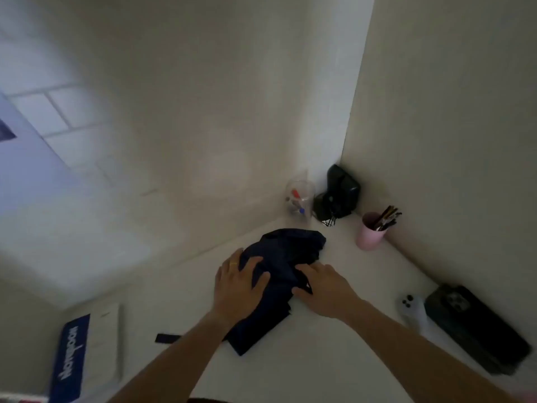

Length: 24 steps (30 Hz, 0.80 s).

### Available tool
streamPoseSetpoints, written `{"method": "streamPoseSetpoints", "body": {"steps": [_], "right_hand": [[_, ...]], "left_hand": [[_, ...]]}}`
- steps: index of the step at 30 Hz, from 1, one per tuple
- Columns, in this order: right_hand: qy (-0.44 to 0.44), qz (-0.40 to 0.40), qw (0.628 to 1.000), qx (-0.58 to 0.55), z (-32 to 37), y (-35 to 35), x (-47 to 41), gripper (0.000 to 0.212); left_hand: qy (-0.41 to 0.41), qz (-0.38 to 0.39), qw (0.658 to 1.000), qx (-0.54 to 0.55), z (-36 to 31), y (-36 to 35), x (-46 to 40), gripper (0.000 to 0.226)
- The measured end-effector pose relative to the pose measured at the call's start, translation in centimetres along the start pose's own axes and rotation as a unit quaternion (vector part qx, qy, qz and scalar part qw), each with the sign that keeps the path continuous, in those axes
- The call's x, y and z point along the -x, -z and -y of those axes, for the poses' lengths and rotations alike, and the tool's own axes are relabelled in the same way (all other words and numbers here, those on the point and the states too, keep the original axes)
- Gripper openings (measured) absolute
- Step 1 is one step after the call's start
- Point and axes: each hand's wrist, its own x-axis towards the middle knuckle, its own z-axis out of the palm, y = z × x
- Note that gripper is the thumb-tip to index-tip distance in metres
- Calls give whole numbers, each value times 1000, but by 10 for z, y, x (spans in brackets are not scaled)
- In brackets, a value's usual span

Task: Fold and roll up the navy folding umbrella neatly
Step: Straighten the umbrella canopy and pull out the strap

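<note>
The navy folding umbrella point(286, 257) lies collapsed on the white desk point(334, 359), its loose cloth bunched toward the corner of the wall. My left hand point(236, 283) lies flat on the cloth's left side with fingers spread and a ring on one finger. My right hand point(322, 285) rests on the cloth's right side, fingertips tucked into a fold; whether it pinches the cloth is unclear. A dark strap end point(167, 338) sticks out on the desk left of my left forearm.
A clear pen cup point(299, 203), a black device point(338, 196) and a pink cup of pencils point(373, 229) stand in the corner. A white phone point(412, 311) and a black phone point(476, 327) lie at right. A blue-and-white box point(87, 350) lies at left.
</note>
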Motion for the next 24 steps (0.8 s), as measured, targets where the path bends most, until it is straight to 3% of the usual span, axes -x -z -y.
{"method": "streamPoseSetpoints", "body": {"steps": [4, 9, 12, 16, 24], "right_hand": [[-5, -39, 999, -11, -24, -55, -28, 69], [-4, -151, 984, -93, -49, -140, -48, 61], [57, -255, 964, -45, -60, -183, -54, 51], [72, -345, 936, 11, -70, -209, -67, 52], [67, -377, 923, 42, -72, -211, -71, 49]], "left_hand": [[-48, -49, 997, -33, 21, -63, -22, 58], [-65, -63, 996, -26, 54, -145, -27, 60], [-83, -94, 992, -14, 67, -182, -22, 61], [-87, -140, 986, -28, 75, -205, -23, 61], [-81, -163, 983, -22, 73, -208, -29, 68]]}}
